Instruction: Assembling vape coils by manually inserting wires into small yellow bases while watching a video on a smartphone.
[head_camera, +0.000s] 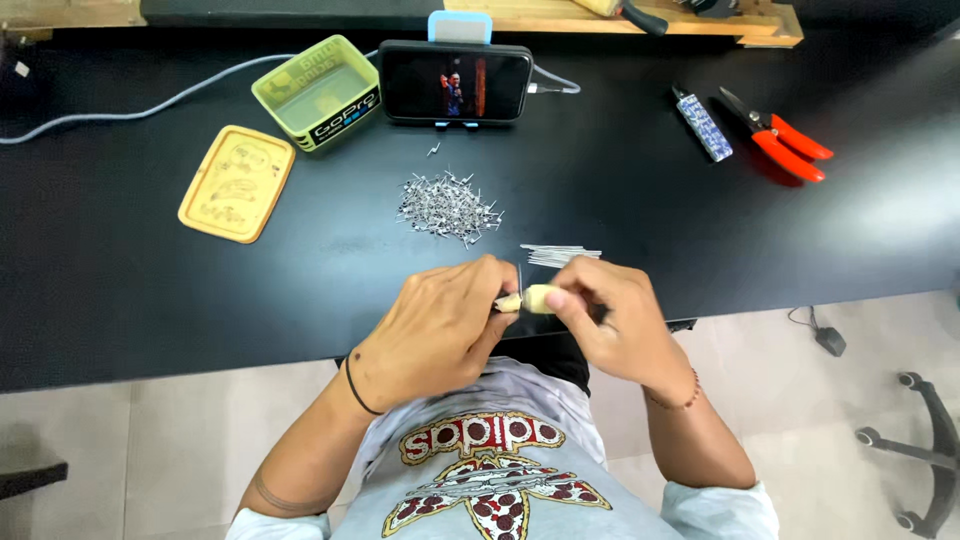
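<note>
1. Both of my hands meet at the near edge of the black table (150, 300); my left hand (435, 325) is curled in, fingers pinched around the end of a small pale, cream-coloured piece (525, 299).
2. My right hand (610, 320) grips the other end of that same piece, thumb and fingers closed on it, so the piece sits between both hands, just above my lap.
3. Just beyond my right hand lies a bundle of thin metal pins (560, 255), laid side by side.
4. Farther out, near the middle of the table, sits a loose pile of small metal parts (448, 208).
5. Behind the pile a phone (455, 82) stands on its side, with a green tin (318, 92) to its left and the tin's yellow lid (237, 183) lying flat nearby.
6. Off to the right lie red-handled cutters (785, 140) and a small blue patterned object (703, 124).
</note>
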